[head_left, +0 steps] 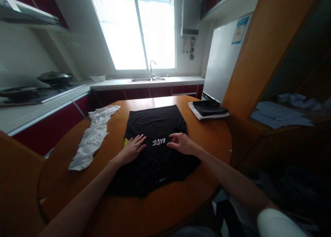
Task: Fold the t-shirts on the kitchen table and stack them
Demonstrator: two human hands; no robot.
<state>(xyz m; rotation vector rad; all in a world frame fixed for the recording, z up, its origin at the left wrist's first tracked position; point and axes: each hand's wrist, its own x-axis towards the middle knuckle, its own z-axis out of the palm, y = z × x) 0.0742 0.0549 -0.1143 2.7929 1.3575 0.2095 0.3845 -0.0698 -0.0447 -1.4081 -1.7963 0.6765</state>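
A black T-shirt with a white print on it lies spread out on the wooden table. My left hand rests flat on the shirt's left part, fingers stretched out, beside a small yellow patch at its edge. On the other side of the print is my right hand, with thumb and forefinger apart and nothing between them. Its other fingers are bent and partly hidden. Whether the right hand touches the cloth I cannot tell.
A crumpled white garment lies on the table's left side. Folded black and white clothes are stacked at the back right of the round wooden table. Beyond are a counter with a sink and a fridge.
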